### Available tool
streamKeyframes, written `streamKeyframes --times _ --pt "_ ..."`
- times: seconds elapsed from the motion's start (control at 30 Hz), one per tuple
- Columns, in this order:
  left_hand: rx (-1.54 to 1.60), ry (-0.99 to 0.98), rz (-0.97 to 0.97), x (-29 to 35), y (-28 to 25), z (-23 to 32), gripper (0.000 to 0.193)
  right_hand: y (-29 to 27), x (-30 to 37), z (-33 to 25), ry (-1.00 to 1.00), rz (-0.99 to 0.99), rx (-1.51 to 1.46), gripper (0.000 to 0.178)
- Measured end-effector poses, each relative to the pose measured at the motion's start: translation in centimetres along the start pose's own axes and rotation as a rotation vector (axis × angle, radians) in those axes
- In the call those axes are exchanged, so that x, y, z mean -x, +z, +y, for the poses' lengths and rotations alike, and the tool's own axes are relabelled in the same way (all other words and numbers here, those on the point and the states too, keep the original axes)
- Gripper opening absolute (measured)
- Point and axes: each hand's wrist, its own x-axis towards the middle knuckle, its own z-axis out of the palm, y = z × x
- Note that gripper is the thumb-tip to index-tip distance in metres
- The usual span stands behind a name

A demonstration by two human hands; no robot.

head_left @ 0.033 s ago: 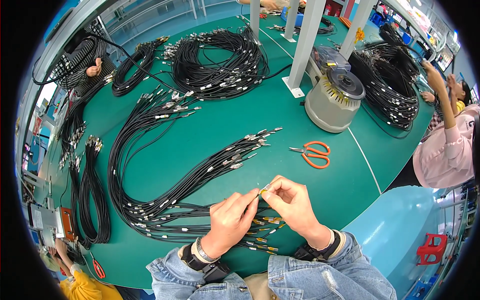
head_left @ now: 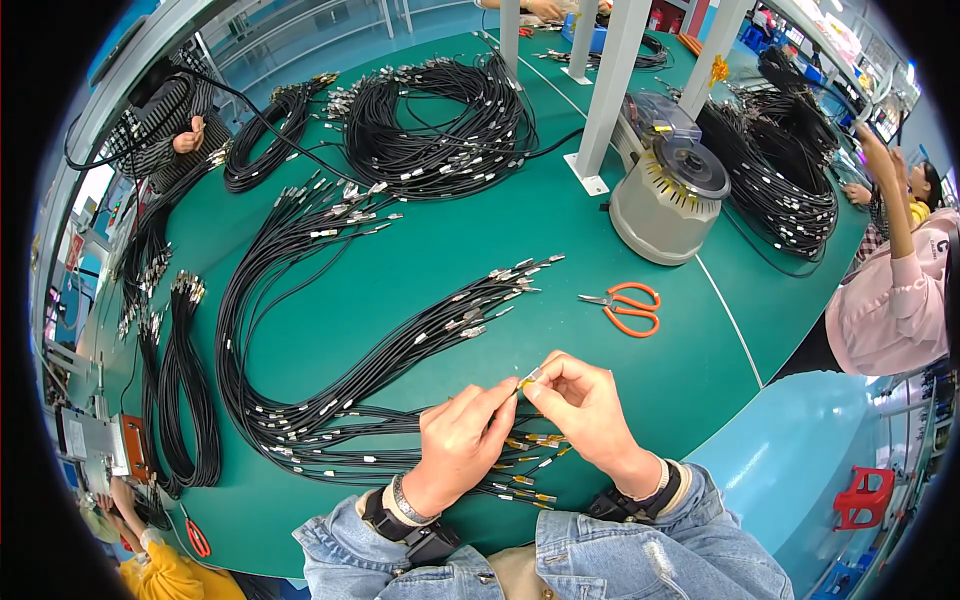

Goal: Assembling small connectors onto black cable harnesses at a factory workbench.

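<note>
Change against the earlier frame: slight shift in the raised arm (head_left: 888, 195) of a pink-sleeved co-worker, well off beyond the right hand (head_left: 588, 408); both hands, cables and tool unchanged.

Item: thin black cable end with small yellow-and-pale tip (head_left: 525, 382), pinched between the fingertips of the left hand (head_left: 462, 440) and right hand; both grasping.

Adjacent: long curved bundle of black cables with silvery connectors (head_left: 232, 340), left of the left hand, strands running beneath it; orange-handled metal snips (head_left: 632, 310), beyond the right hand, on the green bench (head_left: 690, 370).
</note>
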Motion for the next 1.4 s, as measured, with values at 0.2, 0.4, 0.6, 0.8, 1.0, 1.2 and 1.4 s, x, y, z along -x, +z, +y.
streamKeyframes --times 0.2,0.4,0.6,0.8,1.0,1.2,1.4 --pt "0.045 -0.023 0.023 -0.1 0.1 0.2 0.025 0.0 0.0 -0.1 0.011 -0.007 -0.011 0.004" --pt "-0.091 0.141 0.003 0.0 -0.4 -0.5 0.032 0.1 0.0 -0.2 0.001 -0.006 -0.022 0.007" --pt "-0.100 0.120 0.066 -0.1 -0.5 -0.5 0.033 0.2 0.3 -1.2 0.140 -0.020 -0.117 0.013" --pt "-0.068 0.084 0.093 -0.1 -0.4 -0.4 0.032 0.5 0.4 -0.9 0.084 -0.064 -0.143 0.013" --pt "-0.049 0.056 0.102 -0.2 -0.4 -0.3 0.025 0.1 0.1 0.5 0.031 -0.076 -0.055 0.008" --pt "-0.014 0.010 0.100 -0.2 -0.4 -0.3 0.014 0.3 0.2 0.4 -0.039 -0.048 0.021 0.003" --pt "0.001 -0.030 0.054 -0.2 -0.6 -0.1 0.011 0.4 0.3 0.2 -0.062 -0.037 0.036 0.002"
